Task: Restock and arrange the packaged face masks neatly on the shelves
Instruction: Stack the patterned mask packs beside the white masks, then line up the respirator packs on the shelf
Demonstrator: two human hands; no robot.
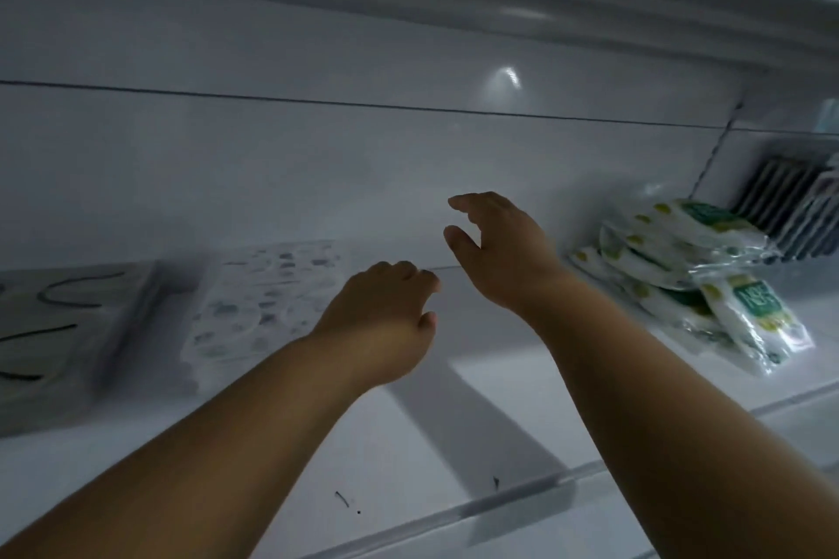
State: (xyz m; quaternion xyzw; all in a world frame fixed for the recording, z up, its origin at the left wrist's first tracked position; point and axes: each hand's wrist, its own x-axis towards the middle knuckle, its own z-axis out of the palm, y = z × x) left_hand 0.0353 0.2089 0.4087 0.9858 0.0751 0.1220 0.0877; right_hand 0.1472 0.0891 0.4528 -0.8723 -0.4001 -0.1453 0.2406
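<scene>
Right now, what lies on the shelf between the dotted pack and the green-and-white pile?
In the head view, only bare shelf, with both hands, left and right, above it, holding nothing.

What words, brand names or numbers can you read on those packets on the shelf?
White-and-green plastic packets, heaped at the right: each has a green label with pale lettering, too blurred to read.
Clear packet with a grey dotted pattern, left of centre: no legible text.
Grey packet with dark curved strokes, far left: blurred strokes, not readable.
Dark ribbed packs, far right: no text visible.
</scene>
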